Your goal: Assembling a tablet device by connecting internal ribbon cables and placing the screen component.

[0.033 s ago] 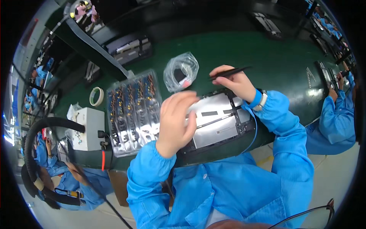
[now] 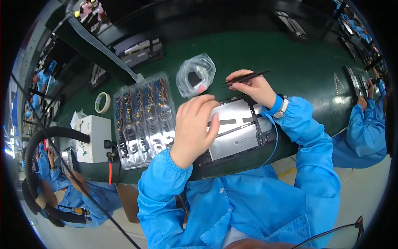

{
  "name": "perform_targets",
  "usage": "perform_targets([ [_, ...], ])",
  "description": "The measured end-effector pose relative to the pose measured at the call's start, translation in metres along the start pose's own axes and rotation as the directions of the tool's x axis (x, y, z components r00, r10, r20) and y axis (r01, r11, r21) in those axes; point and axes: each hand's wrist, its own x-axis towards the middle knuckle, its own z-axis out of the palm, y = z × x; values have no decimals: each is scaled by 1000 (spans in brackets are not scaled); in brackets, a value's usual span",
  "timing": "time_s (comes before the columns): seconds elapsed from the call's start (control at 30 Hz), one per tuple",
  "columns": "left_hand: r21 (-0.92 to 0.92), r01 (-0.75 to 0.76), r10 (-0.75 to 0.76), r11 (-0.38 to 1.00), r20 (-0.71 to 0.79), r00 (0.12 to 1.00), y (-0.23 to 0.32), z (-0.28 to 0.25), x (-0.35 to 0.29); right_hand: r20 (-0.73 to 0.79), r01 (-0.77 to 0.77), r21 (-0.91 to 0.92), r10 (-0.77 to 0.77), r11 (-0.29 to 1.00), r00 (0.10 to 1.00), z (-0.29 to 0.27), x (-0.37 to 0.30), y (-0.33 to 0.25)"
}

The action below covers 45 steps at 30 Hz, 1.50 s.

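A tablet-like device (image 2: 235, 139) with a bare silver battery area and a black frame lies open-backed on the green bench in front of me. My left hand (image 2: 195, 124) is over its left end, thumb apart from the curved fingers; nothing shows in it, though the fingertips partly cover the device edge. Black tweezers (image 2: 253, 76) are gripped in my right hand (image 2: 257, 89), above the device's far edge, points toward the left hidden by the fingers. Around my right wrist runs a blue strap (image 2: 276, 106) with a blue cord (image 2: 274, 145) hanging across the device's right end.
Left of the device stands a clear plastic tray (image 2: 145, 124) of small parts. Beyond my hands is a clear plastic bag (image 2: 197, 74). A tape roll (image 2: 102, 103) and a white box (image 2: 94, 139) with a black hose (image 2: 45, 137) are farther left. A co-worker (image 2: 358, 133) sits at right.
Both hands have shifted only slightly. My right hand with the tweezers has edged left, and the whole view has moved a little. Nothing has been taken up or let go.
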Motion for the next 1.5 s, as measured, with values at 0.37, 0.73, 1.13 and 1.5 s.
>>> perform_targets([
  [0.37, 161, 138, -160, 977, 133, 978, -19, 46, -12, 113, -77, -245, 108, 966, 988, -2, 2, 19],
  [0.73, 166, 168, -198, 972, 189, 962, -16, 46, -11, 178, -53, -228, 95, 972, 979, -6, 2, 23],
  [1.13, 185, 168, -204, 968, 198, 959, -17, 45, -12, 170, -7, -210, 44, 978, 985, -5, 3, 23],
  [1.5, 180, 165, -200, 970, 199, 959, -17, 45, -12, 184, 64, -298, -8, 952, 983, -5, 2, 23],
])
